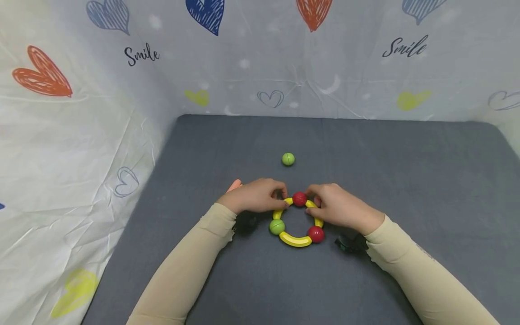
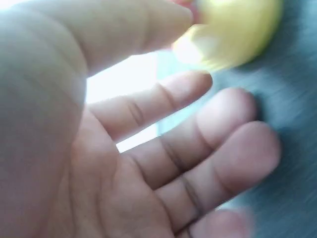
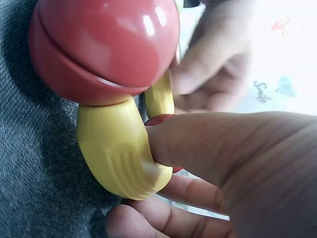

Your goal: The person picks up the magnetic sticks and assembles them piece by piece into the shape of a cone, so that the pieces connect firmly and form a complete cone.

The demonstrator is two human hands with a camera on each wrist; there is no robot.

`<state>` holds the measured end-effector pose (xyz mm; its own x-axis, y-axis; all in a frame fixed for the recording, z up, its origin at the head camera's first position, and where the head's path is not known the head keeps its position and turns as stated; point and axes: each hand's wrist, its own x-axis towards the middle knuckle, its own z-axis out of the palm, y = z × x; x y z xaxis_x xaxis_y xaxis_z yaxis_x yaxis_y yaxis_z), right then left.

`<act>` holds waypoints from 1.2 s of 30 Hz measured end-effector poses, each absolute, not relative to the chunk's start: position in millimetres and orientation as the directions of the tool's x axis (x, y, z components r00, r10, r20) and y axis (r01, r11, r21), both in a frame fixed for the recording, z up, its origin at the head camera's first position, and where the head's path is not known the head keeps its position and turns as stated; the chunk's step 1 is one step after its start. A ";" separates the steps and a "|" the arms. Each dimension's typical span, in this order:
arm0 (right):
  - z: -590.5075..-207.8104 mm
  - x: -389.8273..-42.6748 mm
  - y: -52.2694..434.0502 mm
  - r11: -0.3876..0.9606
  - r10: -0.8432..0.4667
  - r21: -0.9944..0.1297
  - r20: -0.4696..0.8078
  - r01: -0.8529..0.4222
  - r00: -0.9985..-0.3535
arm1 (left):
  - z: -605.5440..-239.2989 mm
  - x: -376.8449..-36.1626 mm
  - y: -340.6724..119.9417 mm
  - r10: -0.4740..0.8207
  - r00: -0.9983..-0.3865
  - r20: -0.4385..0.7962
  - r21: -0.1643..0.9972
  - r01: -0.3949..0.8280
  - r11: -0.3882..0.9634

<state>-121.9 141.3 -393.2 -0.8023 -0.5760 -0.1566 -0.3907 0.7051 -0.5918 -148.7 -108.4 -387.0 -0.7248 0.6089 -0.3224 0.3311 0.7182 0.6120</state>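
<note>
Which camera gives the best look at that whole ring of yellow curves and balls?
The head view: it shows the whole ring on the grey mat, held between both hands. The right wrist view shows only one red ball and a yellow curve close up; the left wrist view shows just a blurred yellow piece.

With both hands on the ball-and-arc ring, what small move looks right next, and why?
Probably press the two top arcs onto the top red ball to seat it. The left hand and right hand each pinch a yellow arc beside it; the rest of the ring looks joined, and a green ball lies apart.
</note>
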 end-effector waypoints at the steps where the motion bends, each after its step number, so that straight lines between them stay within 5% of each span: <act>1: -393.2 -121.6 141.3 0.702 -0.578 -0.595 -0.155 -0.392 -0.801 | -382.8 -149.1 -112.7 0.587 -0.747 -0.312 0.595 0.329 0.734; 6: -393.1 -121.2 139.8 0.699 -0.584 -0.599 -0.163 -0.391 -0.795 | -355.0 -148.7 -141.8 0.350 -0.903 -0.250 0.371 0.245 0.896; 11: -392.3 -121.0 139.7 0.703 -0.580 -0.599 -0.169 -0.384 -0.797 | -340.0 -150.2 -165.9 0.194 -0.937 -0.291 0.245 0.123 0.962; 18: -390.4 -117.4 142.9 0.719 -0.571 -0.588 -0.197 -0.371 -0.797 | -343.4 -158.7 -176.9 0.150 -0.868 -0.474 0.243 0.034 0.969; 27: -387.8 -114.2 145.5 0.739 -0.554 -0.581 -0.237 -0.340 -0.798 | -350.6 -164.8 -178.4 0.161 -0.862 -0.481 0.275 0.026 0.961; 31: -390.4 -115.1 145.1 0.725 -0.565 -0.588 -0.210 -0.359 -0.798 | -349.3 -164.3 -176.9 0.173 -0.887 -0.428 0.331 0.024 0.943; 36: -393.5 -116.3 144.0 0.711 -0.569 -0.603 -0.193 -0.361 -0.799 | -347.8 -161.4 -168.7 0.255 -0.944 -0.211 0.423 0.147 0.894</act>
<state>-116.3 144.0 -393.5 -0.7994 -0.5691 -0.1926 -0.3609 0.7111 -0.6034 -161.4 -168.7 -347.8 -0.9436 0.2551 -0.2109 0.1472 0.8942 0.4227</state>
